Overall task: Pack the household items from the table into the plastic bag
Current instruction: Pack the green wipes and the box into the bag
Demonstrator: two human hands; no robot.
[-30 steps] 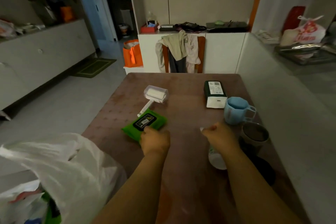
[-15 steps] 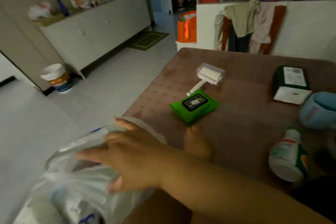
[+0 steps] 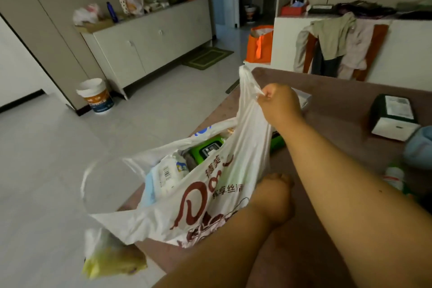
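Head view: a white plastic bag (image 3: 205, 196) with red print sits on the left edge of the brown table (image 3: 339, 105), its mouth gaping toward the floor side. The right hand (image 3: 279, 103) is raised above the table with its fingers curled tight, pinching one bag handle and pulling it up so the plastic stretches taut below the fist. The left hand (image 3: 277, 199) lies low against the near side of the bag, partly covered by the right forearm; whether its fingers grasp the plastic cannot be told.

Inside the bag a green wipes pack (image 3: 207, 148) lies near the top, beside a white packet with a barcode (image 3: 169, 174). A second green pack (image 3: 277, 141) shows on the table just behind the stretched plastic.

Toward the table's right edge stand a dark green and white box (image 3: 392, 117), a blue cup (image 3: 418, 147) just beside it, and a white bottle (image 3: 395, 175) with a green label nearer the person.

On the floor, a white bucket (image 3: 95, 96) stands by the cabinet (image 3: 149, 40), and an orange bag (image 3: 260, 44) sits beyond the table's far edge.
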